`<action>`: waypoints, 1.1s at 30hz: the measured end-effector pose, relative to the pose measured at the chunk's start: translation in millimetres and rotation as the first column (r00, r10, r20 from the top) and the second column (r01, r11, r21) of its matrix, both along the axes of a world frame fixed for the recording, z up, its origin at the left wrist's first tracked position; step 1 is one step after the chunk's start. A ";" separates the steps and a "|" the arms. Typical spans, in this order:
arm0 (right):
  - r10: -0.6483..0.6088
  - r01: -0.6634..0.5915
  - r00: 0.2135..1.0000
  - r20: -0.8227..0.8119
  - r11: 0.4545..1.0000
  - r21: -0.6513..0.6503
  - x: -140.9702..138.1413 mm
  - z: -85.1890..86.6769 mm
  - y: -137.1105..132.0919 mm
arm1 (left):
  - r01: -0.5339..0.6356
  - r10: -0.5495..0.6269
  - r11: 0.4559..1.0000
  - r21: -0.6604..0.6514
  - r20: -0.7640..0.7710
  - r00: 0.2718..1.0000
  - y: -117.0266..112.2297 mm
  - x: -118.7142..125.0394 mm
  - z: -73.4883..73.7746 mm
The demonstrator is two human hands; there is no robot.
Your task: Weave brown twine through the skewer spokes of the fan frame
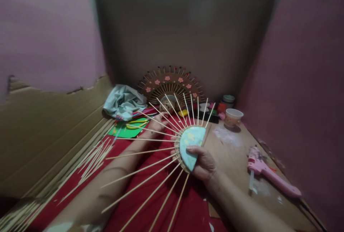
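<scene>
My right hand (202,162) grips a half-round craft piece (189,145) with a pale blue flowered face and a woven rim. Several thin bamboo skewers (139,185) fan out from it to the left and upward. My left arm stretches forward beneath the skewers. My left hand (158,122) reaches toward a ball of twine (168,103) near the back; its fingers are partly hidden by the skewers.
A finished brown fan with pink flowers (170,83) leans on the back wall. A pale cloth (124,101), green paper and scissors (129,128), loose skewers (92,162), a paper cup (232,117) and a pink glue gun (268,174) lie around. Red sheet (185,210) covers the floor.
</scene>
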State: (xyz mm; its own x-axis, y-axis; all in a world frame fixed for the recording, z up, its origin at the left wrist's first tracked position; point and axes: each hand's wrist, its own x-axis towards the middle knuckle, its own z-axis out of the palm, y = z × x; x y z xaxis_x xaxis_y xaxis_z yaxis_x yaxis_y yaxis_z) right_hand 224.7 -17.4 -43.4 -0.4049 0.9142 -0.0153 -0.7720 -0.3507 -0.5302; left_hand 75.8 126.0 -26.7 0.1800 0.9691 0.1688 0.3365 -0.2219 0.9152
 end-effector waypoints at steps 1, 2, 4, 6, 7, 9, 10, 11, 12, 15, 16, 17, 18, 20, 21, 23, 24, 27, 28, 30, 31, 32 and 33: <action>-0.014 0.014 1.000 -0.002 1.000 0.000 0.5 -0.2 1.1 | 0.055 -0.055 0.998 -0.021 0.020 0.998 -6.0 -2.7 3.8; -0.026 0.026 1.000 -0.007 1.000 0.001 1.0 -0.3 2.0 | 0.116 -0.114 0.992 -0.046 0.036 0.993 -12.3 -4.9 7.2; -0.025 0.025 0.999 -0.021 1.000 0.003 1.6 -0.1 3.2 | 0.236 -0.231 0.966 -0.106 0.061 0.971 -24.7 -6.8 11.7; -0.003 0.003 1.000 -0.029 1.000 0.001 1.7 1.0 3.2 | 0.386 -0.355 0.906 -0.176 0.182 0.917 -34.9 -5.6 12.6; 0.010 -0.010 1.000 -0.029 1.000 0.001 1.6 1.7 2.9 | 0.444 -0.393 0.872 -0.205 0.246 0.886 -38.5 -4.2 12.0; 0.016 -0.016 0.999 -0.030 1.000 0.010 1.2 2.8 2.2 | 0.510 -0.421 0.824 -0.246 0.335 0.843 -42.4 -1.6 10.1; 0.011 -0.010 1.000 -0.029 1.000 0.016 0.9 2.9 1.9 | 0.508 -0.413 0.822 -0.258 0.344 0.843 -42.9 -0.7 9.1; 0.001 0.000 1.000 -0.027 1.000 0.022 0.7 2.7 1.8 | 0.496 -0.399 0.827 -0.267 0.343 0.850 -42.6 -0.2 8.3; -0.012 0.013 1.000 -0.020 1.000 0.025 0.3 2.2 1.7 | 0.481 -0.385 0.833 -0.273 0.339 0.858 -41.9 0.0 7.7; -0.057 0.057 0.998 0.009 0.998 0.042 -1.4 0.6 1.5 | 0.452 -0.353 0.847 -0.281 0.339 0.872 -39.7 1.0 6.9; -0.066 0.065 0.998 0.013 0.997 0.049 -2.0 0.7 1.3 | 0.448 -0.348 0.850 -0.278 0.344 0.872 -39.4 1.9 6.8; -0.064 0.064 0.998 0.009 0.996 0.054 -2.6 1.4 1.0 | 0.446 -0.345 0.853 -0.272 0.349 0.871 -39.4 3.1 6.8; -0.052 0.052 0.999 -0.001 0.997 0.056 -2.8 2.6 0.7 | 0.445 -0.343 0.856 -0.264 0.353 0.870 -39.7 4.4 6.9; -0.030 0.032 0.999 -0.033 0.999 0.043 -1.8 5.9 0.4 | 0.439 -0.339 0.865 -0.245 0.359 0.869 -41.0 6.7 7.5; -0.031 0.033 0.998 -0.049 0.999 0.030 -0.4 7.5 0.6 | 0.436 -0.339 0.868 -0.237 0.358 0.870 -41.9 7.5 8.1; -0.061 0.061 0.996 -0.066 0.998 -0.003 3.6 9.4 1.8 | 0.432 -0.342 0.874 -0.222 0.350 0.872 -44.0 8.4 9.8; -0.085 0.083 0.995 -0.061 0.996 -0.027 6.0 9.4 2.8 | 0.432 -0.345 0.876 -0.217 0.344 0.873 -45.2 8.7 10.7; -0.162 0.160 0.987 -0.014 0.981 -0.108 10.9 7.2 6.4 | 0.433 -0.355 0.877 -0.206 0.328 0.875 -48.5 9.8 13.1; -0.186 0.184 0.983 0.001 0.975 -0.127 11.4 6.5 7.3 | 0.431 -0.356 0.880 -0.199 0.324 0.877 -49.4 10.6 13.6; -0.229 0.229 0.973 0.016 0.962 -0.151 10.3 6.3 8.0 | 0.419 -0.349 0.889 -0.184 0.319 0.881 -50.4 12.5 13.8; -0.244 0.244 0.969 0.021 0.956 -0.161 9.1 6.7 7.9 | 0.408 -0.341 0.896 -0.176 0.318 0.885 -50.5 13.6 13.4; -0.258 0.258 0.966 0.027 0.950 -0.173 7.7 7.4 7.6 | 0.396 -0.330 0.903 -0.169 0.318 0.889 -50.5 14.7 12.8; -0.271 0.273 0.962 0.034 0.944 -0.186 6.3 8.1 7.2 | 0.381 -0.316 0.910 -0.163 0.320 0.893 -50.2 15.8 11.9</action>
